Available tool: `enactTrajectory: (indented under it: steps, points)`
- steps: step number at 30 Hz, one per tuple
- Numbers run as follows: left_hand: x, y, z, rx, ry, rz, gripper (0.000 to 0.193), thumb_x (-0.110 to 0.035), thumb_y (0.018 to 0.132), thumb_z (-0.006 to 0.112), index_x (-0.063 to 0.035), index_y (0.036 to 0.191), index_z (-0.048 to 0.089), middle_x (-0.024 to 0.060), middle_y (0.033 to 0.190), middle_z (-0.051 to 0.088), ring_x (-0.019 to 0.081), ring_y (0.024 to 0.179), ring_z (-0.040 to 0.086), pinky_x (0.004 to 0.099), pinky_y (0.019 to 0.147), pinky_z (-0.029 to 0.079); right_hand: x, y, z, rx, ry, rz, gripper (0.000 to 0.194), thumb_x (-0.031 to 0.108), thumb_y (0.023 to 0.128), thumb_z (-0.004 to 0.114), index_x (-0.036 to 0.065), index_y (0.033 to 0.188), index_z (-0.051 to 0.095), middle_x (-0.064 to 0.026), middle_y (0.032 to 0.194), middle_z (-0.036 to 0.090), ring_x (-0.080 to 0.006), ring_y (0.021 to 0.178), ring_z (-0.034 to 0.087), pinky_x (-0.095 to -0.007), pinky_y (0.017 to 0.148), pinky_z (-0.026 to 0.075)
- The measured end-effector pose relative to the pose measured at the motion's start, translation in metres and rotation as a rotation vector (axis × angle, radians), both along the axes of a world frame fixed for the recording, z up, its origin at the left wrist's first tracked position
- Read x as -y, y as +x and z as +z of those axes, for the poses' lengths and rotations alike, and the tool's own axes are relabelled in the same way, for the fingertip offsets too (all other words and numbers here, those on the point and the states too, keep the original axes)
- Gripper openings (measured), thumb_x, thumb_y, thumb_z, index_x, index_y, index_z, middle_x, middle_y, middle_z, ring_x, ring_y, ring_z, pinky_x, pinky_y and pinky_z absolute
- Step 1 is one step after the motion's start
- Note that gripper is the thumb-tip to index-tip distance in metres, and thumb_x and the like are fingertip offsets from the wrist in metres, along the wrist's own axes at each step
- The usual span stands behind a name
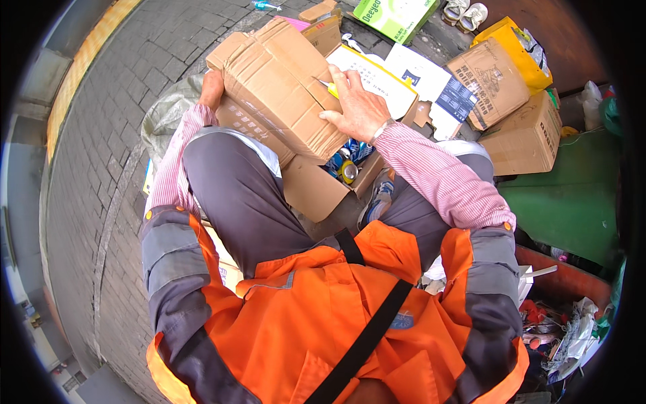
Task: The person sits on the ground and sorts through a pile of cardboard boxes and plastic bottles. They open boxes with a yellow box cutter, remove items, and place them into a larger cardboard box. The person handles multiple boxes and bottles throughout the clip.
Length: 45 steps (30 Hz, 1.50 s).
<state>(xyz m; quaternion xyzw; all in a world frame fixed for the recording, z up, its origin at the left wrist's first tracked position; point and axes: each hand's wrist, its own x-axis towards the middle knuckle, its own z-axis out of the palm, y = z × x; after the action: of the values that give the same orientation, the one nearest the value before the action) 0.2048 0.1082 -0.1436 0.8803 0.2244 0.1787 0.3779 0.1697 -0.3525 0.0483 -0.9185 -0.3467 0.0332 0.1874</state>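
Observation:
A closed brown cardboard box (pixel 282 86) lies tilted in front of my knees. At its left end my left hand (pixel 212 90) grips the edge, the fingertips hidden behind the cardboard. My right hand (pixel 357 103) is over the box's right part, closed on a small yellow-handled knife (pixel 332 90) whose thin blade points left near the box's seam. Below the box's lower right corner stands an open carton (pixel 315 188) with crushed drink cans (pixel 348 170) in it, partly hidden.
Flattened white and blue packaging (pixel 456 101) lies to the right, beside a printed carton (pixel 489 83), another cardboard box (pixel 525 136) and a yellow bag (pixel 537 65). A green box (pixel 396 17) and white shoes (pixel 464 15) are at the top. A woven sack (pixel 166 118) lies left.

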Motion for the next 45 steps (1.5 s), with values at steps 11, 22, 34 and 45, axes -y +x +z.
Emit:
enactTrajectory:
  steps: [11,22,34,45]
  points:
    - [0.038,-0.033,0.017,0.040,-0.577,-0.038,0.040,-0.024,0.090,0.055,0.0126,0.097,0.068,0.0226,0.093,0.072,0.0225,0.082,0.065,0.0414,0.071,0.049,-0.009,0.060,-0.026,0.288,-0.051,-0.061,0.035,0.027,0.083,0.058,0.003,0.109,0.051,-0.0232,0.101,0.065,-0.0382,0.081,0.070,-0.0532,0.080,0.054]
    - [0.059,-0.058,0.042,0.144,-0.760,-0.051,0.042,-0.036,0.096,0.059,0.0031,0.101,0.073,0.0124,0.089,0.072,0.0209,0.079,0.066,0.0378,0.067,0.049,0.045,0.150,-0.021,-0.481,0.081,0.098,0.040,0.023,0.077,0.072,0.005,0.112,0.071,-0.0132,0.096,0.074,-0.0225,0.088,0.070,-0.0358,0.081,0.053]
    - [0.235,-0.033,0.292,0.237,0.756,-1.015,0.063,-0.011,0.077,0.078,-0.0122,0.135,0.054,0.0107,0.132,0.056,0.0316,0.126,0.053,0.0417,0.108,0.041,0.040,0.160,0.005,-0.171,0.259,-0.206,0.036,0.029,0.075,0.067,0.007,0.105,0.071,-0.0179,0.095,0.072,-0.0333,0.089,0.069,-0.0415,0.081,0.053]
    - [0.328,-0.035,0.217,-0.092,1.116,-1.232,0.035,-0.011,0.068,0.077,-0.0058,0.097,0.059,0.0107,0.096,0.059,0.0309,0.099,0.062,0.0409,0.089,0.047,0.066,0.167,-0.007,-0.224,0.245,-0.214,0.034,0.024,0.074,0.068,0.010,0.105,0.072,-0.0162,0.088,0.072,-0.0299,0.077,0.071,-0.0399,0.070,0.055]
